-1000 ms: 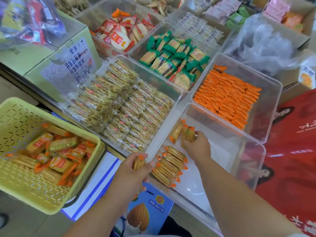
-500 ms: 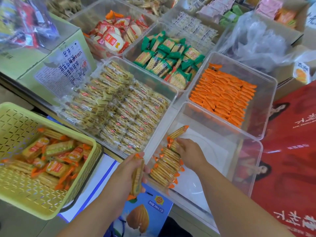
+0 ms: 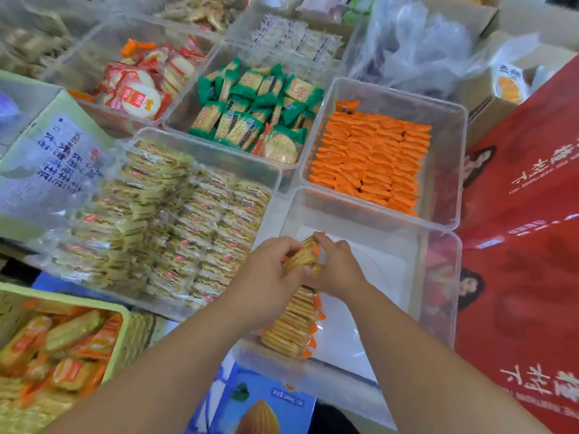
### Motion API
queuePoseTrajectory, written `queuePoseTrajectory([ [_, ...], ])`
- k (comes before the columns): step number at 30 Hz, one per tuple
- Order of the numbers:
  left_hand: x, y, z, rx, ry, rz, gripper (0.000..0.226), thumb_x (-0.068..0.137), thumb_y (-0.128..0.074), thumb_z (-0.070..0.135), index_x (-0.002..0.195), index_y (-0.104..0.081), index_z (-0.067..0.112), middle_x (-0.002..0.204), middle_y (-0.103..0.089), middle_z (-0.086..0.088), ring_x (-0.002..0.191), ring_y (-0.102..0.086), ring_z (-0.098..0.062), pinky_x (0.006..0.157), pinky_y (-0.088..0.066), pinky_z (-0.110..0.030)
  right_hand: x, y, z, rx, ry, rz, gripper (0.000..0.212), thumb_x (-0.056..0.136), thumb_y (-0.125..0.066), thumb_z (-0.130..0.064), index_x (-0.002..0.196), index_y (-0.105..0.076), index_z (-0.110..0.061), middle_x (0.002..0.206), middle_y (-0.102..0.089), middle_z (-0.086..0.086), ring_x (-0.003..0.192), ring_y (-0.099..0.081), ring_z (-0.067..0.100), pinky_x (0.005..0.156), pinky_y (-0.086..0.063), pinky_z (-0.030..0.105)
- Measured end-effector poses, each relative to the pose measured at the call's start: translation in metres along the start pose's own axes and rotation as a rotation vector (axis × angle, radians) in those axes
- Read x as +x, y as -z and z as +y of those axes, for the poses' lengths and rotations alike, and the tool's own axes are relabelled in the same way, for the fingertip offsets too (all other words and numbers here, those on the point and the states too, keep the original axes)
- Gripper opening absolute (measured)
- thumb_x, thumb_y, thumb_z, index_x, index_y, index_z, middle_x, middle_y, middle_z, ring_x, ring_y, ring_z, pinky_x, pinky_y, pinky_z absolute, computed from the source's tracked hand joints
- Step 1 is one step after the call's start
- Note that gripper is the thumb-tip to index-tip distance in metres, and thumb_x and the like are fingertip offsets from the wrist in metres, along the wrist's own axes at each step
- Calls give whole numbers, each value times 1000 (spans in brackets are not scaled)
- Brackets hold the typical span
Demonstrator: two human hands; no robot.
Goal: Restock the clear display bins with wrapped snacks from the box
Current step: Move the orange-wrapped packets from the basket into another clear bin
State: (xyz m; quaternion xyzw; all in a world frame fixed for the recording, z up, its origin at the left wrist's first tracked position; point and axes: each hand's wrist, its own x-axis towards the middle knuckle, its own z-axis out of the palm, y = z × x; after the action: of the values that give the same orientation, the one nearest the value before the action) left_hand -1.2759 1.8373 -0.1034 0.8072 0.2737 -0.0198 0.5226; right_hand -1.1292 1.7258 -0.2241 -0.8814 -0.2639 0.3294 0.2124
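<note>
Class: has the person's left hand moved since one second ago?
Yes. The left hand went from outside the near clear plastic bin rightward over its rim, onto the row of orange-ended cracker packets.

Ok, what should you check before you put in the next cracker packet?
1. Packet gripped by left hand and right hand: ok.
2. Packet seated upright against the row: cannot tell, the fingers cover it.
3. Row stands neatly along the bin's left wall: ok.
4. Bare floor left in the bin: ok.
5. Spare packets waiting in the yellow basket: ok.
</note>
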Motion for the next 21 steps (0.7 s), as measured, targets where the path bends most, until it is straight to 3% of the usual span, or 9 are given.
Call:
queuePoseTrajectory([
  [3, 39, -5, 7, 226, -104, 65, 21, 96, -66, 20, 117, -69, 21, 107, -54, -2, 95, -55, -18, 80, -41, -28, 1, -2, 3, 48, -20, 34, 72, 60, -90, -45, 120, -50, -36, 139, -24, -1, 102, -59, 18, 81, -53, 34],
  [5, 66, -13, 10, 381, -135, 66, 22, 96, -66, 21, 117, -70, 16, 111, -54, -6, 99, -56, -24, 86, -45, -34, 1, -3, 8, 93, 24, 51, 65, 58, -90, -39, 112, -55, -33, 140, -39, -13, 105, -57, 10, 78, -51, 31],
  [6, 78, -18, 12, 459, -145, 49, 22, 95, -66, 20, 115, -70, 14, 112, -55, -9, 102, -57, -27, 87, -47, -38, 0, -4, 9, 149, 29, 49, 60, 59, -89, -34, 107, -55, -36, 123, -55, -22, 101, -60, 6, 72, -50, 28],
  [8, 98, -31, 15, 662, -168, -15, 19, 92, -66, 20, 109, -70, 13, 111, -58, -11, 105, -58, -31, 85, -48, -40, -6, -5, 13, 234, -3, 52, 56, 59, -86, -28, 102, -52, -42, 89, -65, -26, 86, -61, 0, 63, -43, 22],
  [11, 116, -48, 12, 927, -167, -124, 22, 90, -64, 17, 111, -70, 17, 111, -60, -11, 109, -58, -33, 84, -48, -40, -14, -11, 19, 217, -22, 110, 52, 62, -86, -31, 106, -59, -35, 94, -63, -14, 87, -60, 12, 68, -43, 28],
  [14, 124, -60, -2, 1025, -96, -185, 29, 94, -57, 16, 120, -70, 20, 114, -58, -10, 113, -55, -32, 89, -47, -42, -18, -15, 24, 212, -17, 152, 47, 67, -86, -31, 111, -69, -28, 105, -58, -5, 101, -57, 15, 80, -46, 28],
  [17, 124, -72, -11, 1052, -52, -280, 33, 100, -48, 18, 128, -66, 21, 123, -56, -10, 119, -53, -32, 94, -46, -42, -23, -18, 27, 188, -45, 197, 43, 68, -85, -35, 107, -67, -28, 103, -57, -5, 102, -53, 17, 80, -46, 29],
  [21, 123, -75, -12, 1094, -57, -326, 36, 93, -50, 13, 127, -61, 14, 124, -57, -10, 117, -55, -30, 93, -47, -42, -36, -22, 28, 307, -230, 264, 79, 64, -86, -45, 132, -49, -28, 113, -47, -8, 108, -53, 14, 85, -49, 32],
])
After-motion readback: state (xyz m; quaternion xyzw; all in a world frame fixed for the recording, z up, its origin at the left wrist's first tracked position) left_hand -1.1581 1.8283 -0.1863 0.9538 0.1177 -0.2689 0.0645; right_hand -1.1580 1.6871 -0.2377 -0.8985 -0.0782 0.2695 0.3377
